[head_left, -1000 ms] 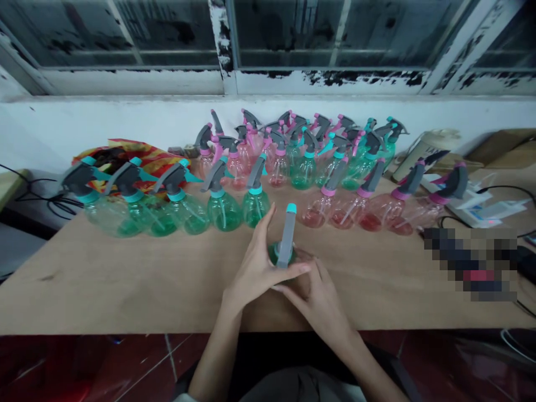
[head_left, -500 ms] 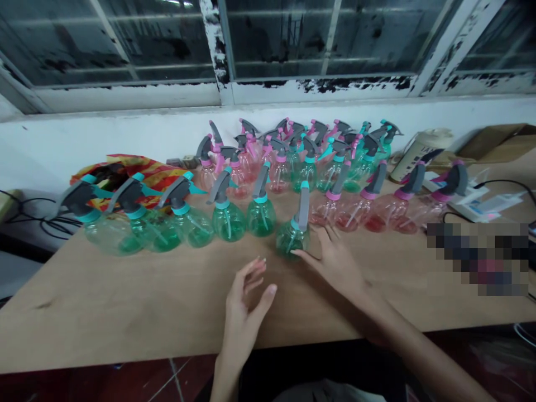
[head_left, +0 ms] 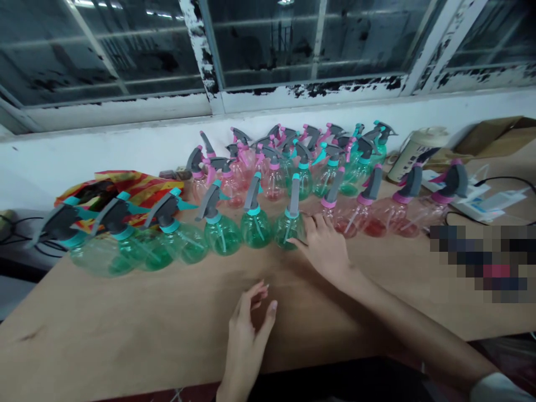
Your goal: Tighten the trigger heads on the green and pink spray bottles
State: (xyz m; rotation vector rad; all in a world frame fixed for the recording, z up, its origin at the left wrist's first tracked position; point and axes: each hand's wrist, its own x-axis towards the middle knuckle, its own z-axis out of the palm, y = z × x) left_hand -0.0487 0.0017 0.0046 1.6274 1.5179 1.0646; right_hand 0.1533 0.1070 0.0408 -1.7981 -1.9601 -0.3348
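Note:
My right hand is closed around the lower right side of a green spray bottle with a grey trigger head and a teal collar. The bottle stands upright on the wooden table, and its far side is hidden by my fingers. To its left is another green spray bottle, in a row with several more of the same kind. A pink spray bottle comes on its right, partly behind my fingers. My left hand hovers over the table's near part, thumb and fingers apart, holding nothing.
Behind the front row, several pink and green spray bottles crowd against the wall. A red and yellow bag lies at the back left. To the right are a pale cylindrical container, brown cardboard and white devices with cables.
My right hand has pushed the green spray bottle away from me, into line with the front row. My left hand stays open near the front. The camera view has shifted slightly.

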